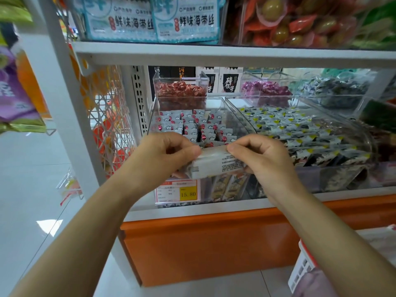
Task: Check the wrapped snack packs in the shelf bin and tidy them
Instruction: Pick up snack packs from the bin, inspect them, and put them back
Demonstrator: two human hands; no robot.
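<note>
A clear shelf bin holds rows of small grey wrapped snack packs with red dots. In front of the bin, a white snack pack with small printed text is held level between both hands. My left hand grips its left end, thumb on top. My right hand pinches its right end with curled fingers. The pack's lower edge sits over the bin's front wall.
A second clear bin of black-and-yellow packs stands to the right. Smaller bins of red, purple and dark sweets sit behind. A price tag reads 15.80. The shelf above hangs low; an orange base juts below.
</note>
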